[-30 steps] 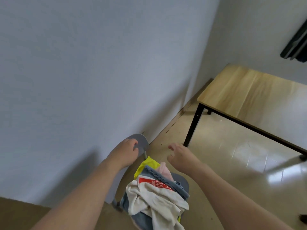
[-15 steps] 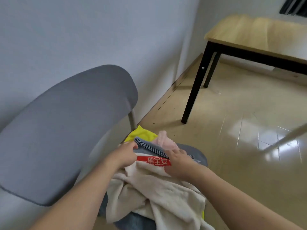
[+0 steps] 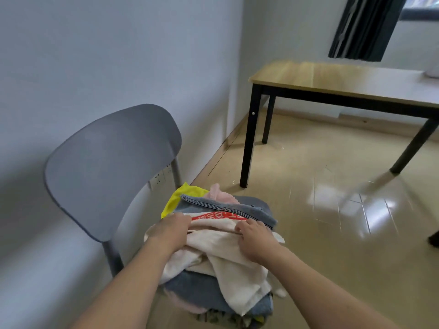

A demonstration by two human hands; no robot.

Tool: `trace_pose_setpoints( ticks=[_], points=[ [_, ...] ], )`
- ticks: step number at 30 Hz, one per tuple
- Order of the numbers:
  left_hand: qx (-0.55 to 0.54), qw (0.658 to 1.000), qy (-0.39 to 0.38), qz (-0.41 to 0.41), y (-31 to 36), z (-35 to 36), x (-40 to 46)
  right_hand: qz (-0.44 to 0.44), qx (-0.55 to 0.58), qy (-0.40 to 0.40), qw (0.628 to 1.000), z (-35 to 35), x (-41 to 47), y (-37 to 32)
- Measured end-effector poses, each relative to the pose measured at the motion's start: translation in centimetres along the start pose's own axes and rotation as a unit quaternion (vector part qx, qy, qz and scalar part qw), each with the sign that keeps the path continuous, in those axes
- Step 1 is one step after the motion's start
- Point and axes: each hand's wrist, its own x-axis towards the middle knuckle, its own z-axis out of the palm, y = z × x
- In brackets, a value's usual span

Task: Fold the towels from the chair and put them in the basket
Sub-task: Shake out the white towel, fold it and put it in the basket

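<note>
Your left hand (image 3: 169, 230) and right hand (image 3: 255, 242) both grip the cream towel (image 3: 228, 255) topping the pile on the chair (image 3: 111, 167), spaced apart to lift it cleanly. No basket shows.

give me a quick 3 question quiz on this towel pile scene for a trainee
1. True or false: both hands are on the cream towel on top of the pile.
2. Which towel pokes out nearest the backrest of the grey chair? A) yellow B) black C) purple
3. Fill in: the band with red print lies between the left hand and the ____ hand.

Key
1. True: both grip its upper edge.
2. A, the yellow towel, beside the blue-grey towel and the pink towel.
3. right. No basket is in view; the wooden table stands farther off.
</note>
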Motion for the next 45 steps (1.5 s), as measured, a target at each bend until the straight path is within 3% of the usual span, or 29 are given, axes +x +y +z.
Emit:
trace_pose_setpoints(
  ticks=[3,8,11,15,21,25,28,32,36,38,42,45],
  points=[
    [-0.093,0.993,0.067,-0.016,1.7,-2.1,-0.9,-0.01,0.019,0.008,1.0,-0.4,-0.4,-1.1],
    [-0.33,0.933,0.142,0.022,4.6,-9.5,-1.6,-0.003,0.042,0.074,0.996,-2.1,0.2,-3.1],
    [-0.319,0.925,0.201,0.052,5.8,-13.4,-2.9,-0.014,0.124,0.088,0.988,-4.2,0.2,-3.7],
    [-0.257,0.931,0.258,0.023,5.0,-16.8,-4.6,0.034,0.211,0.108,0.971,-8.4,-0.8,-2.5],
    [-0.27,0.91,0.311,-0.053,4.1,-23.1,-8.1,0.081,0.203,0.178,0.959,-16.5,-3.3,-0.8],
    [-0.441,0.839,0.319,-0.023,4.3,-28.0,-11.3,0.081,0.321,0.177,0.927,-22.5,-5.8,-1.5],
    [-0.628,0.748,0.21,0.049,4.7,-31.6,-14.1,0.06,0.4,0.174,0.898,-27.7,-8.2,-3.5],
    [-0.713,0.65,0.141,0.222,5.5,-36.0,-17.2,-0.016,0.423,0.188,0.886,-34.1,-11.7,-7.1],
    [-0.772,0.539,0.111,0.316,7.8,-40.0,-20.5,-0.065,0.382,0.267,0.882,-38.4,-14.5,-9.2],
    [-0.783,0.519,0.115,0.325,8.5,-41.3,-21.5,-0.088,0.363,0.276,0.886,-39.8,-15.6,-9.5],
    [-0.738,0.559,0.166,0.341,9.4,-43.9,-23.9,-0.105,0.359,0.285,0.882,-42.5,-18.1,-9.7],
    [-0.723,0.55,0.169,0.382,10.2,-46.0,-25.9,-0.106,0.292,0.338,0.888,-45.2,-19.5,-10.0]
  ],
)
